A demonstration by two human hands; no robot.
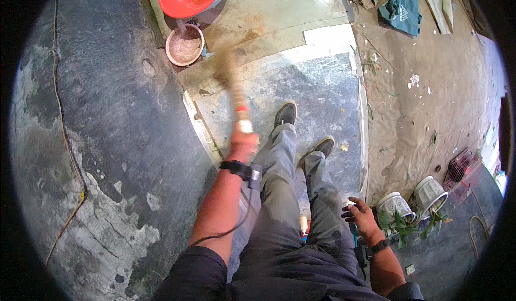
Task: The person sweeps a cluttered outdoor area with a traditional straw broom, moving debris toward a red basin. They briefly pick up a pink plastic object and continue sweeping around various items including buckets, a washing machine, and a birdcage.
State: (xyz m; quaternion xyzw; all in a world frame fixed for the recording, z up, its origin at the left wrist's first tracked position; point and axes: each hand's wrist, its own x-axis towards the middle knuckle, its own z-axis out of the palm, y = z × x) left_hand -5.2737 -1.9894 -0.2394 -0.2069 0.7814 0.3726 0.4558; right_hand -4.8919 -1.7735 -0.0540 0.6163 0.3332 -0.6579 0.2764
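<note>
Grey panel: a worn, scuffed blue-grey sheet (328,94) is laid on the floor; dark shoes (286,114) are planted on it, and its right edge is lined with a pale strip (364,134).
Near right, past that edge: two white pots (428,194) with green leaves (400,230) over their rims; a reddish wire cage (459,169) is set just behind.
Left floor: dark concrete (113,107), patched pale near the bottom, crossed lengthwise by a thin cable (61,113).
Right ground: brown surface (400,140), strewn with pale scraps (413,80).
Far board: pale greenish board (279,8) beyond the sheet; a pink basin (170,45) and a larger red basin (171,2) are placed by its left edge.
Far right: teal bag (400,11) on the brown surface.
Right hand (364,219): held low by the leg, fingers part-curled; whether the whitish bit at the fingertips is gripped cannot be told.
Left hand (243,144): wrapped tight round the handle of a broom-like tool (238,99).
Tool position: pointed away, tan head motion-blurred near the board's left edge, just right of the pink basin; contact cannot be told.
</note>
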